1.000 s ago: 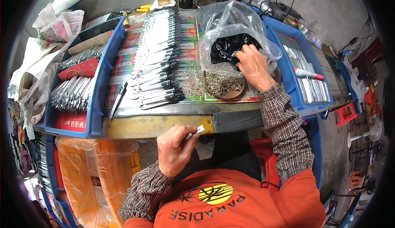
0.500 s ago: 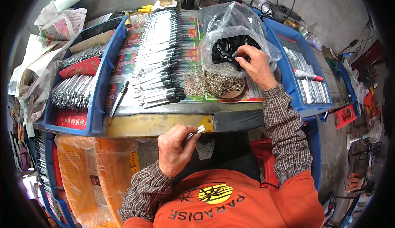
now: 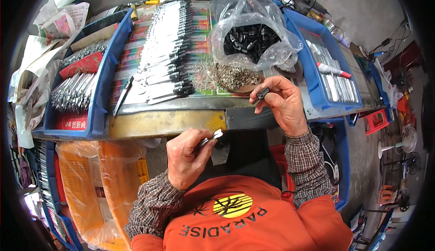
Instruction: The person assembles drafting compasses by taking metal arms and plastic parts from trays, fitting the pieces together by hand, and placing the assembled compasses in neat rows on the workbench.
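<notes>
Nearest the wearer, both forearms are covered by gathered sleeves (image 3: 156,205) of brown checked woven cloth. The left hand (image 3: 188,158) is held low, in front of the desk edge, back upward and fingers curled. It is closed on a slim white piece (image 3: 216,134), whose smooth, pale end projects past the thumb toward the right. Most of that piece is covered by the fingers, so its full form cannot be confirmed.

The right hand (image 3: 283,103) is raised higher, beside the desk's front edge, wrist bent and fingers half curled. Thumb and fingertips pinch a small black piece (image 3: 261,95), seemingly glossy and blocky. The two held pieces are well apart.

The desk (image 3: 167,125) has a worn yellow front edge, partly dark-covered. On it, toward the left, lies one narrow dark-and-silver item (image 3: 122,96). Further right is a close-set row of white strips (image 3: 163,56) with black ends. Just beyond the right hand, a round brown dish (image 3: 248,89) bears small shiny metal bits (image 3: 236,75). Behind it, a crumpled, clear plastic bag (image 3: 240,13) gapes open over loose black parts (image 3: 249,42). Rigid blue trays (image 3: 312,81) flank the desktop.
</notes>
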`<state>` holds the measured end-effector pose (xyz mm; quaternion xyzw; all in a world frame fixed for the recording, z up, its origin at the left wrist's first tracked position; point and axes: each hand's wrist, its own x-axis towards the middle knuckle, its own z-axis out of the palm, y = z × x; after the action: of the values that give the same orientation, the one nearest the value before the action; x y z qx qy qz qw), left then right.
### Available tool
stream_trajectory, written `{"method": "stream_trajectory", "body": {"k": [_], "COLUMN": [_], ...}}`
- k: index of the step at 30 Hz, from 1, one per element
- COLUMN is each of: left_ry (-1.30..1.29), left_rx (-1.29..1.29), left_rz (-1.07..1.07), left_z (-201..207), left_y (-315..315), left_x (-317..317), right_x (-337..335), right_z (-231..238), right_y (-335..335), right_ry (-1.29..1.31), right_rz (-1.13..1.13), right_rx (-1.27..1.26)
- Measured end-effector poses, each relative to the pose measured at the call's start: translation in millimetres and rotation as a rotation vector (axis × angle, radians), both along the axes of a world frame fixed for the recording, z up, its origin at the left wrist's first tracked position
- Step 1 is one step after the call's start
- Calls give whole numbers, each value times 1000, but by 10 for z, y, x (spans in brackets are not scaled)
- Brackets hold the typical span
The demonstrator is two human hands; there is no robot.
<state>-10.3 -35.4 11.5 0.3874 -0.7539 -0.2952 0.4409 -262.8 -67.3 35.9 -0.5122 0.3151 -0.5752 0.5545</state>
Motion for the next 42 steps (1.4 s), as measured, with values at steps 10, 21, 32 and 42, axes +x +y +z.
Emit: {"method": "stream_trajectory", "body": {"k": [10,21,32,42], "left_ry": [11,-10,-31,-48], "left_rx": [8,39,10,13], "left_rz": [-43,-67,-82,-144], "left_z": [103,83,46,14], "left_y": [132,232,242,244], "left_x": [-38,-33,-31,-42], "right_x": [323,422,389,406], "right_z": [-66,-74,-66,-177], "right_y": [481,634,627,607], "right_ry": [334,547,589,445], "right_rz": [-10,-29,-23,119], "right_rx": [0,-83,-63,-3]}}
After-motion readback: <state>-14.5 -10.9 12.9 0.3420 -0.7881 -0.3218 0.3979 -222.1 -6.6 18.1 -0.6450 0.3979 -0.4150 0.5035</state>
